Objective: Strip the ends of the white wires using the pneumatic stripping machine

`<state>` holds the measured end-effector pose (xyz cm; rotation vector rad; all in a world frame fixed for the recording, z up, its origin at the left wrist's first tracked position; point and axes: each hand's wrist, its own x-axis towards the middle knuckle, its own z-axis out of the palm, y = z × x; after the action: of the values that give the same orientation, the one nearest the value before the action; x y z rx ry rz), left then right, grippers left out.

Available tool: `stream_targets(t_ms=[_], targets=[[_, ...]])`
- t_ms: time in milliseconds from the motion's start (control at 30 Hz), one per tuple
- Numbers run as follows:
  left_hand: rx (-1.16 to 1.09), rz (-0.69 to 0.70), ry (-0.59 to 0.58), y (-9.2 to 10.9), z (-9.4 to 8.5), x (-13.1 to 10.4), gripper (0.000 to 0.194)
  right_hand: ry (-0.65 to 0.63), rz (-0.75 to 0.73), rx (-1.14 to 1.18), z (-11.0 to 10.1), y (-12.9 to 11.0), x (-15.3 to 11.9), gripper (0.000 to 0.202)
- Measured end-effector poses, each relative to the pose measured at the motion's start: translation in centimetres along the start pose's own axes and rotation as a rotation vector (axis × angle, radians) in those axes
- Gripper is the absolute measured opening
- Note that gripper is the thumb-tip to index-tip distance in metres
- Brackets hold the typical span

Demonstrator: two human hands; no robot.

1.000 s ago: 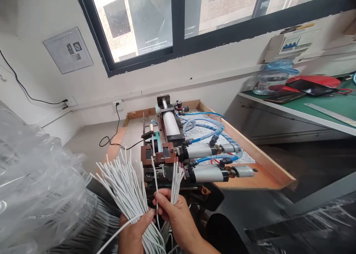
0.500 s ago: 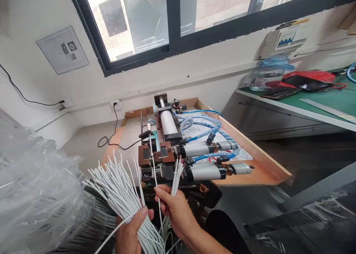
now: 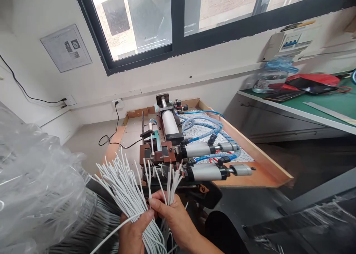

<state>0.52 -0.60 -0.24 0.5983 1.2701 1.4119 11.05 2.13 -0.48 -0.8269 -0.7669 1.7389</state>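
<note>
My left hand is closed round a thick bundle of white cables, whose tips fan out up and to the left. Beside it, my right hand grips a smaller bunch of white cables, a few with reddish tips. Its thumb and forefinger meet the left thumb at cables on the edge of the large bundle. Just beyond both hands stands a pneumatic machine with brown blocks and silver cylinders. No cable appears to be in its jaws, though the cable tips partly hide its front.
A wooden-edged tray surrounds the machine, with blue air hoses and cable scraps inside. Clear plastic wrap covers more cables at left. On the green table at right are a water jug and a steel ruler.
My right hand has moved left to meet the left thumb. The single cable that reached up to the machine has come away and now leans with the smaller bunch.
</note>
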Motion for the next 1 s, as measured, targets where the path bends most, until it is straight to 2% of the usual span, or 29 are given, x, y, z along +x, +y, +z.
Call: stream_targets(t_ms=[133,200,500,733,833,933,1000], targets=[[0.023,-0.011,0.062,-0.1,-0.2,0.1,0.019,0.160,-0.060,-0.004,-0.4,0.2,0.1,0.026],[-0.002,-0.034,0.109,-0.1,-0.2,0.2,0.021,0.200,-0.067,0.019,-0.6,0.1,0.2,0.026],[-0.038,-0.029,0.192,0.2,0.4,0.4,0.030,0.172,0.000,0.072,-0.9,0.2,0.3,0.023],[-0.025,-0.015,0.190,0.2,0.6,0.3,0.031,0.203,0.075,0.113,-0.9,-0.4,0.7,0.023],[-0.028,-0.028,0.184,0.3,0.8,0.0,0.028,0.152,0.121,0.144,-0.7,-0.7,0.8,0.025],[-0.018,-0.037,0.120,0.4,1.0,-0.3,0.024,-0.034,0.170,0.140,-0.3,-0.7,0.7,0.029],[0.007,-0.037,0.102,0.5,0.9,-0.4,0.023,-0.093,0.152,0.116,-0.1,-0.5,0.6,0.028]])
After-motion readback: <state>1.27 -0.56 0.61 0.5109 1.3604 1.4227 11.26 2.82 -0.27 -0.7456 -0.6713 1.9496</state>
